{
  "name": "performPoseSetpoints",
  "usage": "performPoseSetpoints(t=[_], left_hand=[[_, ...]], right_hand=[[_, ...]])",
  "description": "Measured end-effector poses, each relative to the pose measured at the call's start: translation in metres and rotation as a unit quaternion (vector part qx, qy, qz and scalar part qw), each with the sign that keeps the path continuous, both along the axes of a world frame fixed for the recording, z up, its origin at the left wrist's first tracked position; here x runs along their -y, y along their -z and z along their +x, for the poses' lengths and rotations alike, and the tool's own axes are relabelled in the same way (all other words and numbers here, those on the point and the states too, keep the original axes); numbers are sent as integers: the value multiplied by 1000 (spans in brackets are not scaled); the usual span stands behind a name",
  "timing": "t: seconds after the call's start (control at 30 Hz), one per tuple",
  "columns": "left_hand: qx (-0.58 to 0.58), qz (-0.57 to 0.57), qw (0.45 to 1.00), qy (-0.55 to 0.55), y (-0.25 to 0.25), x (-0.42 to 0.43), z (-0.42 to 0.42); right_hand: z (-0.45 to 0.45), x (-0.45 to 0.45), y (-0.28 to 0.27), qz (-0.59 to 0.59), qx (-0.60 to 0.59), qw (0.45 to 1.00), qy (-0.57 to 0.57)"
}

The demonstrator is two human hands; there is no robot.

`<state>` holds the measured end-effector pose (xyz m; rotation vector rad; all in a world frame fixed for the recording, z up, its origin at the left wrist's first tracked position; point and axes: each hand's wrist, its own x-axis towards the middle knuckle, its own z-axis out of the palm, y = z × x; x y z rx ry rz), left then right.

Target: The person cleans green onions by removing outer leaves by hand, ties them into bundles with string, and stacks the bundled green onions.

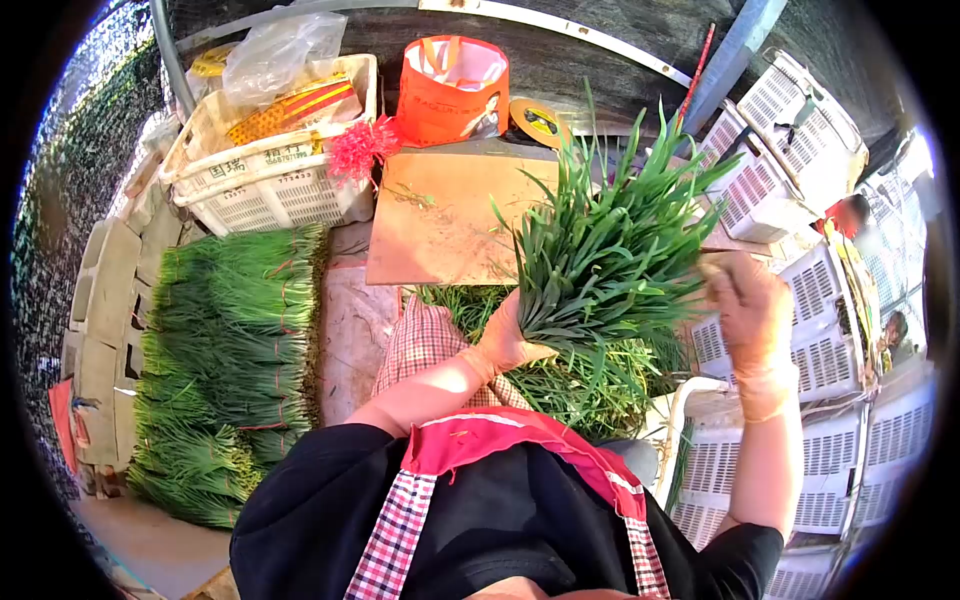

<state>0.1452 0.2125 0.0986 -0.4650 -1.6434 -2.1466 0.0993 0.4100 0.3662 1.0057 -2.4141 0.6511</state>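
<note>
A thick bunch of long green leaves (pixel 610 250) fans out upward in front of my chest. My left hand (pixel 508 338), in a pale orange glove, is wrapped round its lower end. At the bunch's right edge, my right hand (pixel 748 295) is raised, gloved too, with its fingers curled together; what they hold, if anything, is too small to make out. Loose green leaves (pixel 590 395) lie in a heap below the bunch, over my lap. Behind the bunch is an orange-brown board (pixel 440 225) with a few leaf scraps on it.
Tied green bundles (pixel 230 350) are stacked at the left. A white crate (pixel 270 190) with bags stands behind them, beside a red bag (pixel 452 95) and a roll of tape (pixel 540 122). White crates (pixel 825 350) line the right side. Other people (pixel 893 330) are partly visible at far right.
</note>
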Motion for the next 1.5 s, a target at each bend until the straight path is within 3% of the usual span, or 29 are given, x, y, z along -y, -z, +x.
performPoseSetpoints(t=[0.07,0.13,0.17,0.23,0.27,0.3,0.4,0.5,0.53,0.57,0.6,0.63,0.67,0.7,0.77,0.9,0.93,1.0,1.03,1.07,1.1,1.17,1.2,1.23,1.3,1.33,1.37,1.43,1.5], left_hand=[[36,36,998,24,-16,4,6],[53,155,984,73,-16,1,5],[55,155,983,76,-14,1,4],[50,93,994,21,-9,2,1],[57,96,994,14,-5,-1,-2],[53,-19,997,-53,-2,1,-4],[68,-42,995,-64,-8,1,4],[44,-146,982,-113,10,4,-1],[41,-162,974,-155,15,6,1],[42,-137,982,-123,19,7,0],[100,61,993,-12,22,3,-4],[127,156,978,49,22,1,-5],[156,253,949,101,21,0,-5],[140,221,961,90,19,1,-3],[123,186,971,81,19,1,-3],[145,289,937,134,47,5,-17],[170,342,910,163,59,6,-25],[271,563,734,266,-42,1,2],[184,387,881,200,-8,3,-3],[107,209,969,76,-3,4,-1],[28,-17,999,-26,2,7,0],[64,-51,995,-49,-18,8,8],[26,-87,990,-111,3,6,-1],[25,-86,989,-114,10,8,-2],[98,2,993,-67,13,8,-2],[131,-31,990,-41,-8,10,5],[110,26,993,23,-14,9,4],[73,-31,996,42,-26,9,8],[88,75,982,150,-18,7,4]], right_hand=[[3,-17,-18,-32,-92,995,33],[5,-34,-35,-49,-18,995,83],[5,-40,-38,-33,45,994,99],[-3,-47,-19,127,42,991,-25],[-1,-45,-13,140,72,988,-12],[-1,-42,-16,138,70,988,-5],[-1,-30,-24,-90,240,964,74],[5,-20,-14,-137,200,970,27],[7,-16,-8,-160,132,978,-24],[10,-12,-8,-164,131,977,-24],[15,-4,-11,-157,95,981,-55],[20,3,-16,-150,60,983,-85],[24,7,-24,-79,94,992,-7],[19,12,-23,-10,79,995,60],[8,18,-18,76,114,988,76],[4,20,-6,85,120,988,41],[0,18,-2,74,87,992,47],[-5,17,6,31,81,995,54],[-10,11,12,53,-9,998,28],[-16,6,12,149,-123,981,26],[-17,5,10,97,-181,978,-30],[-31,-11,-2,-93,-85,991,-49],[-38,-19,-8,-195,-47,977,-68],[-38,-29,-19,-138,-92,984,59],[-61,-61,-1,13,103,986,128],[-39,-49,-11,172,136,960,172],[-40,-52,3,100,146,979,103],[-35,-38,6,-73,114,989,61],[-25,-22,-9,-122,175,976,42]])
